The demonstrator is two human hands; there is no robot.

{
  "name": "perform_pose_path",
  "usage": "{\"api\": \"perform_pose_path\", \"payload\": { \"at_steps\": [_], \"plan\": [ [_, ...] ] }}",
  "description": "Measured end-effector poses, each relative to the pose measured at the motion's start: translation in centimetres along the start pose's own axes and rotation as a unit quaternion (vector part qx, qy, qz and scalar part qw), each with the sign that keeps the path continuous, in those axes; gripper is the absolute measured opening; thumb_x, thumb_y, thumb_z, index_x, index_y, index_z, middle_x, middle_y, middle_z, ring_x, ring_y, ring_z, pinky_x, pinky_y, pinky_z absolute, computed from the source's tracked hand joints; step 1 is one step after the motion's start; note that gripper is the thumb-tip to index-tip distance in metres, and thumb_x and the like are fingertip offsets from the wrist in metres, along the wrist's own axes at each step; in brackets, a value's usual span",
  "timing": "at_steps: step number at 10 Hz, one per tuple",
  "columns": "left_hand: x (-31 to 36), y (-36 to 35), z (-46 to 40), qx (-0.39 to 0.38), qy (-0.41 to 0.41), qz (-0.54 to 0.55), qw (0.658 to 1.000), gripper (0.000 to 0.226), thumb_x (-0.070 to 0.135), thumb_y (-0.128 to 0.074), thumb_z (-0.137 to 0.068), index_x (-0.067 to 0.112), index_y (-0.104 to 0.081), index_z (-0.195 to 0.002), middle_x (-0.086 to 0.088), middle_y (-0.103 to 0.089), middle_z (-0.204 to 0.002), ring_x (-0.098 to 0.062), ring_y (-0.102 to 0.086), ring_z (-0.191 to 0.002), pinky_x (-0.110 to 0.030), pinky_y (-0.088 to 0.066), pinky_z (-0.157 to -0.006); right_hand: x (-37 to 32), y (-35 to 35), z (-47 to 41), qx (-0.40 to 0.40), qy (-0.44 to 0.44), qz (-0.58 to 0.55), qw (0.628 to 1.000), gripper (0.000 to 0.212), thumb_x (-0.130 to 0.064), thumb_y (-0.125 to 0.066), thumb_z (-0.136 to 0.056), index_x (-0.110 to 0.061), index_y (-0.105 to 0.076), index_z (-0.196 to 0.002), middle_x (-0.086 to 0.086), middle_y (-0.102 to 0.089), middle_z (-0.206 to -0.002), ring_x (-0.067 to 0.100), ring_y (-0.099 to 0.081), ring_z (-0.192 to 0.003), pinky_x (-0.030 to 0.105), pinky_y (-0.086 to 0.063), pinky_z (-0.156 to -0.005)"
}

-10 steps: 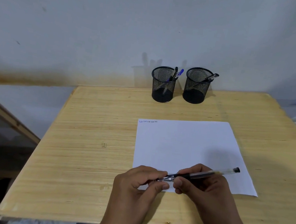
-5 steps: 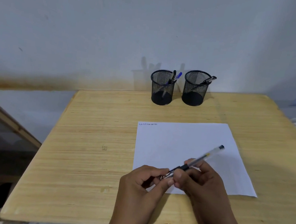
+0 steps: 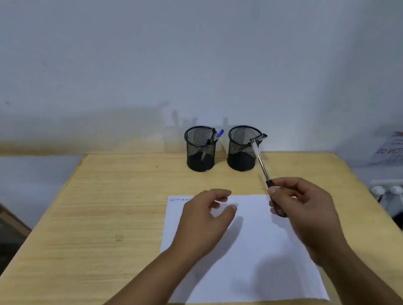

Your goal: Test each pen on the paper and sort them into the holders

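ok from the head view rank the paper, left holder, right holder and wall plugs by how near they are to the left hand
From the left hand:
1. Paper, directly under it.
2. Left holder, behind it.
3. Right holder, behind and to the right.
4. Wall plugs, far right, off the table.

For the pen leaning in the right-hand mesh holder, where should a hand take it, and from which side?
Grip the upper end of the pen where it sticks out over the far-right rim of the right holder, coming from above. Its lower length slants down inside the mesh, out of reach from the sides. The right hand already holds another pen; the left hand is free.
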State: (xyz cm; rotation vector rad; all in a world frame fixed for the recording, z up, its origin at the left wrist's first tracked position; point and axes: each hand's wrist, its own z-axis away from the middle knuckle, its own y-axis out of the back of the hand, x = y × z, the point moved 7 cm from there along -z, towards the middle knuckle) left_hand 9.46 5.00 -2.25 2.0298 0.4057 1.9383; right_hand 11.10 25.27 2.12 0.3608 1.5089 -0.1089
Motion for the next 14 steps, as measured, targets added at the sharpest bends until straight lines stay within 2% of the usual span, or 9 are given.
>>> {"api": "perform_pose_path", "payload": {
  "at_steps": [2,4,6,7,9,11,12,13,14],
  "plan": [
    [1.2,-2.7,-8.8,0.024,0.028,-0.001,0.999,0.050,0.031,-0.076,-0.082,0.018,-0.060,-0.128,0.010,-0.060,-0.119,-0.011,-0.057,-0.108,-0.029,-0.047,-0.094,-3.6,2.7,-7.2,0.000,0.093,0.206,0.974,0.009,-0.021,-0.069,-0.086,-0.028,-0.075,-0.083,-0.009,-0.069,-0.077,0.023,-0.071,-0.074,0.033,-0.053,-0.072],
    [1.2,-5.6,-13.8,0.057,0.055,-0.036,0.996,0.059,0.044,-0.084,-0.064,0.017,-0.059,-0.109,0.000,-0.066,-0.112,-0.020,-0.064,-0.104,-0.031,-0.050,-0.085,-6.7,0.6,-12.3,-0.026,0.165,0.364,0.916,0.016,-0.017,-0.062,-0.089,-0.020,-0.077,-0.094,-0.001,-0.068,-0.086,0.017,-0.059,-0.080,0.018,-0.039,-0.058],
    [0.8,-6.8,-15.4,0.085,0.059,-0.034,0.994,0.065,0.044,-0.083,-0.067,0.019,-0.055,-0.120,-0.001,-0.065,-0.117,-0.021,-0.062,-0.109,-0.028,-0.047,-0.086,-6.9,-2.5,-15.4,-0.043,0.218,0.429,0.876,0.015,-0.022,-0.067,-0.085,-0.020,-0.070,-0.099,0.005,-0.070,-0.096,0.026,-0.064,-0.099,0.033,-0.051,-0.081],
    [0.6,-6.8,-15.8,0.089,0.060,-0.033,0.994,0.055,0.041,-0.077,-0.076,0.021,-0.055,-0.122,-0.001,-0.066,-0.116,-0.021,-0.062,-0.109,-0.025,-0.042,-0.081,-6.4,-4.2,-16.0,-0.053,0.225,0.465,0.855,0.009,-0.021,-0.067,-0.085,-0.017,-0.071,-0.092,0.012,-0.069,-0.100,0.032,-0.065,-0.095,0.034,-0.052,-0.077],
    [0.4,-6.6,-15.8,0.089,0.050,-0.040,0.994,0.056,0.040,-0.073,-0.082,0.019,-0.052,-0.130,-0.002,-0.067,-0.118,-0.022,-0.063,-0.108,-0.026,-0.044,-0.083,-6.1,-6.0,-16.4,-0.068,0.238,0.553,0.796,0.015,-0.027,-0.066,-0.090,-0.017,-0.072,-0.099,0.010,-0.067,-0.104,0.033,-0.062,-0.099,0.031,-0.039,-0.069],
    [0.6,-6.3,-15.8,0.080,0.052,-0.053,0.994,0.055,0.039,-0.071,-0.084,0.018,-0.051,-0.131,-0.003,-0.066,-0.122,-0.024,-0.061,-0.114,-0.029,-0.046,-0.087,-5.8,-6.2,-15.8,-0.058,0.265,0.561,0.782,0.036,-0.041,-0.059,-0.094,-0.025,-0.062,-0.126,0.003,-0.062,-0.122,0.029,-0.056,-0.114,0.038,-0.045,-0.083],
    [0.8,-5.9,-15.0,0.070,0.062,-0.069,0.993,0.066,0.039,-0.069,-0.087,0.013,-0.044,-0.142,-0.006,-0.058,-0.136,-0.024,-0.055,-0.125,-0.029,-0.043,-0.091,-5.9,-5.6,-14.5,-0.002,0.318,0.557,0.767,0.045,-0.045,-0.058,-0.091,-0.027,-0.057,-0.132,0.000,-0.058,-0.133,0.030,-0.052,-0.119,0.043,-0.042,-0.092],
    [1.9,-4.3,-13.0,0.075,0.045,-0.076,0.993,0.059,0.036,-0.067,-0.088,0.013,-0.049,-0.139,-0.005,-0.059,-0.136,-0.020,-0.055,-0.123,-0.028,-0.042,-0.092,-6.9,-4.5,-11.5,0.060,0.366,0.494,0.786,0.042,-0.040,-0.061,-0.088,-0.025,-0.061,-0.126,0.000,-0.059,-0.133,0.030,-0.057,-0.115,0.044,-0.043,-0.089],
    [1.8,-2.7,-9.0,0.085,0.013,-0.071,0.994,0.049,0.034,-0.063,-0.089,0.021,-0.054,-0.136,0.002,-0.060,-0.133,-0.015,-0.056,-0.120,-0.027,-0.043,-0.091,-4.1,-3.4,-7.3,0.053,0.364,0.417,0.831,0.041,-0.041,-0.057,-0.086,-0.026,-0.061,-0.125,-0.005,-0.061,-0.131,0.024,-0.059,-0.114,0.041,-0.044,-0.088]
  ]
}}
